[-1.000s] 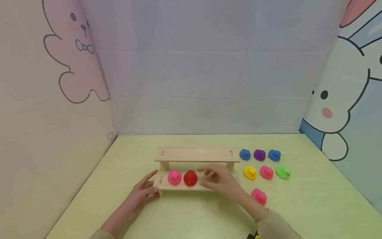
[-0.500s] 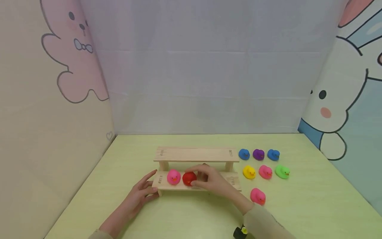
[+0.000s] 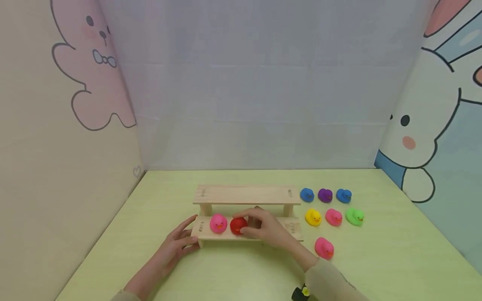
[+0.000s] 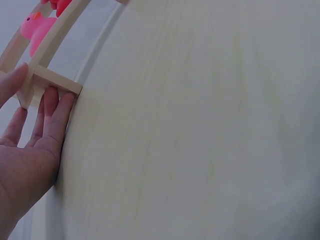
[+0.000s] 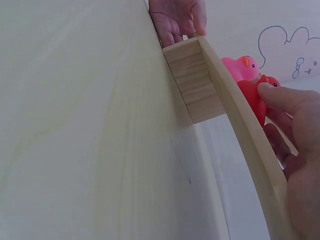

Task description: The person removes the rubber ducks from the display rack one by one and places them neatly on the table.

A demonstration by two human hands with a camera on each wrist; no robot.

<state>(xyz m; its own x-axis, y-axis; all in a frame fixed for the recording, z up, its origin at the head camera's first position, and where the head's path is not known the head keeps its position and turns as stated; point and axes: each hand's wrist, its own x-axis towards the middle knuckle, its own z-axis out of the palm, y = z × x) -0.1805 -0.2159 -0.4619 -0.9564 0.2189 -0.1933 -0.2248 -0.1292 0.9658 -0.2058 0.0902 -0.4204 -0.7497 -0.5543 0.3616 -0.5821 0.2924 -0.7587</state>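
Note:
My left hand [image 3: 175, 247] rests against the left end of a two-tier wooden stand [image 3: 248, 194]. Its fingers are fairly straight, touching the lower board's end and the short leg below. With thumb and fingertips, my right hand [image 3: 265, 228] pinches a red toy duck [image 3: 238, 226] on the lower board. Just left of that duck sits a pink toy duck [image 3: 218, 223]. The right wrist view shows the thumb on the red duck's side [image 5: 254, 97], close beside the pink duck [image 5: 239, 67].
To the right of the stand, more toy ducks lie in rows: two blue with a purple duck [image 3: 325, 195] between, then a yellow duck [image 3: 313, 217], a pink one and a green duck [image 3: 355, 216]. Another pink duck [image 3: 324, 248] lies nearer, by the right forearm.
My right hand has moved left from beside the red duck and taken hold of it. The left hand has stayed against the stand's end.

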